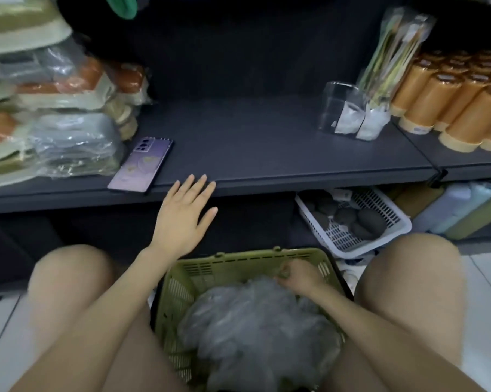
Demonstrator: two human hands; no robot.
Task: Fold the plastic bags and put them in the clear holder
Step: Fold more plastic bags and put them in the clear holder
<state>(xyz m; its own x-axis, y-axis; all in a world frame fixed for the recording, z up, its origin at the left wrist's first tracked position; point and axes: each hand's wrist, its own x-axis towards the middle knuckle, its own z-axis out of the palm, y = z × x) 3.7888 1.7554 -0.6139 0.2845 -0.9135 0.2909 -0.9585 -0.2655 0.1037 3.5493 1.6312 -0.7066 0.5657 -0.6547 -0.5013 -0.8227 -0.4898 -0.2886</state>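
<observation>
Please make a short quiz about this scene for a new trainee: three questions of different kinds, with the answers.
1. True or false: the right hand curls its fingers on the plastic bags inside the green basket.
2. Where does the clear holder stand? A) in the basket; B) on the dark shelf, towards its right end; C) on the floor.
3. Fill in: the left hand, fingers straight, reaches to the shelf's front edge, just right of the purple ____.

Key: 1 true; 2 B; 3 phone.
</observation>
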